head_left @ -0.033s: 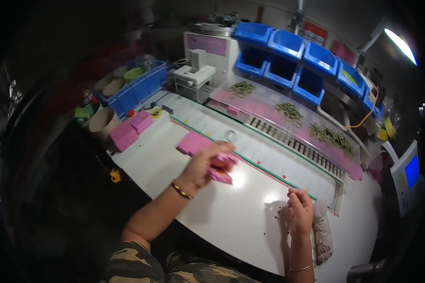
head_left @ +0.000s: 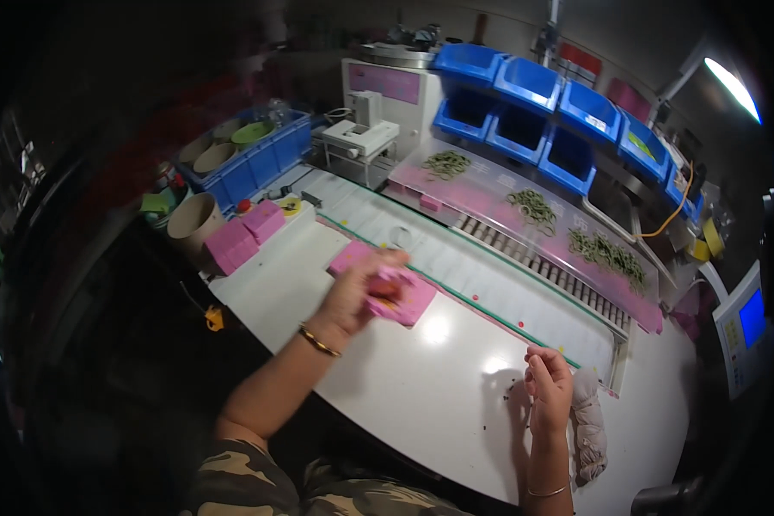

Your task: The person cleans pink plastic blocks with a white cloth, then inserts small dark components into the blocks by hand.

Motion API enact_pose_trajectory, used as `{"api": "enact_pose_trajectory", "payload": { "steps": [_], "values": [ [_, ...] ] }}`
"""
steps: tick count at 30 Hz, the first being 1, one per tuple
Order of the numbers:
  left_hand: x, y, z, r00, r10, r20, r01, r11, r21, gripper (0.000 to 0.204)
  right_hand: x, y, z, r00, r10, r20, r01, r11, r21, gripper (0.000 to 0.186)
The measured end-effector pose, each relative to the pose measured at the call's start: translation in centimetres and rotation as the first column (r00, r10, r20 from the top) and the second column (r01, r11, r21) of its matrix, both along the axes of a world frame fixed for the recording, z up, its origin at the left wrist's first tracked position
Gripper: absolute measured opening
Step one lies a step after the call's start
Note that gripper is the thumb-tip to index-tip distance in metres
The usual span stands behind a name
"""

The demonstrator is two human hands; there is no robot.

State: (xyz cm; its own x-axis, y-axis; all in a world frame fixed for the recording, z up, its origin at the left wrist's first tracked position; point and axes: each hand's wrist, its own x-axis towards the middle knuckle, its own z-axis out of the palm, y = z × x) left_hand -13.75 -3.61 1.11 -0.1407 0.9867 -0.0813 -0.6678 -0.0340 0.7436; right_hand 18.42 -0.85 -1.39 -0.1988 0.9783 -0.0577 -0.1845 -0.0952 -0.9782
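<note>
Gripping a crumpled pink piece above the counter, the left hand has drifted slightly leftward beside a flat pink slab; only that side has shifted. The right hand stays, fingers curled; whether it's pinching anything, I can't tell.

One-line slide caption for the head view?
Over a white table, the left hand holds a crumpled pink item; the right hand is near a grey cloth bundle, with blue bins beyond.

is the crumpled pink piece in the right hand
No, the left hand holds the crumpled pink piece, while the right hand is beside the grey cloth bundle.
</note>
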Motion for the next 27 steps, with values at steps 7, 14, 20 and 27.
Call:
{"api": "enact_pose_trajectory", "payload": {
  "steps": [7,14,20,27],
  "values": [
    [-16.5,-5.6,2.9,0.749,0.579,0.323,-0.651,0.735,0.192,0.012,-1.4,-0.8,1.2,0.983,0.112,0.149,-0.133,0.981,0.143,0.010],
    [-12.8,-5.6,0.0,0.774,0.443,0.452,-0.526,0.847,0.070,0.028,-1.0,-0.6,2.0,0.981,0.124,0.152,-0.151,0.971,0.185,0.010],
    [1.2,-2.4,-2.5,0.938,-0.034,0.346,0.039,0.999,-0.008,0.037,-0.7,-2.8,4.8,0.961,0.138,0.240,-0.199,0.947,0.252,0.007],
    [12.2,-1.0,-4.1,0.830,-0.325,0.454,0.428,0.892,-0.144,0.039,0.7,-6.4,6.2,0.873,0.131,0.470,-0.359,0.825,0.437,0.031]
  ]
}}
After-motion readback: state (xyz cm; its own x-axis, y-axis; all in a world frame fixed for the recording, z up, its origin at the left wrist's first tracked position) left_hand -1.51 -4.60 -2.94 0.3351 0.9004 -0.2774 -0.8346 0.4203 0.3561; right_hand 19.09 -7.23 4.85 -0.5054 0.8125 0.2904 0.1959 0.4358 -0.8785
